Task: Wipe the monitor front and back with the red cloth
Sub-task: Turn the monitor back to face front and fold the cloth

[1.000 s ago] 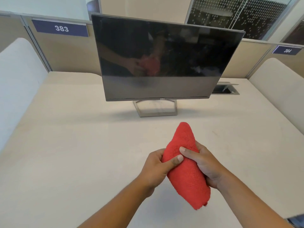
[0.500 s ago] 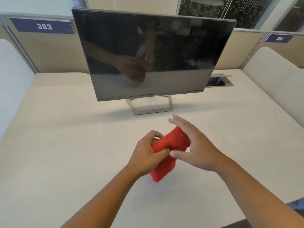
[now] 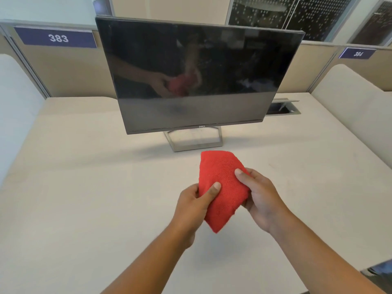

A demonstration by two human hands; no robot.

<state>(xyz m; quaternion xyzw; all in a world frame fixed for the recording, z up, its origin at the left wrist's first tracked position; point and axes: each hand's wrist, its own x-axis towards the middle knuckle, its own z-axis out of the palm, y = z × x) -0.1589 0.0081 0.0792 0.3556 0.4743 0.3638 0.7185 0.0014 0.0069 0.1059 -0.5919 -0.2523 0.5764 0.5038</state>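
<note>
A folded red cloth (image 3: 220,183) is held above the desk, in front of the monitor's stand. My left hand (image 3: 195,202) pinches its left edge with the thumb on top. My right hand (image 3: 258,196) grips its right side, thumb pressed on the upper face. The black monitor (image 3: 197,66) stands upright at the back of the desk, screen dark and facing me, mirroring my hands and the cloth. Its silver frame stand (image 3: 194,142) rests on the desk. The monitor's back is hidden.
The beige desk (image 3: 84,187) stretches wide on both sides. A cable hatch (image 3: 282,108) lies open behind the monitor's right corner. Partition panels with signs 383 (image 3: 57,38) and 384 (image 3: 357,53) close the back. Padded side dividers (image 3: 352,98) flank the desk.
The cloth went from a long roll to a bunched wad to a flatter fold. My right hand, spread open over it half a second ago, has closed on it again.
</note>
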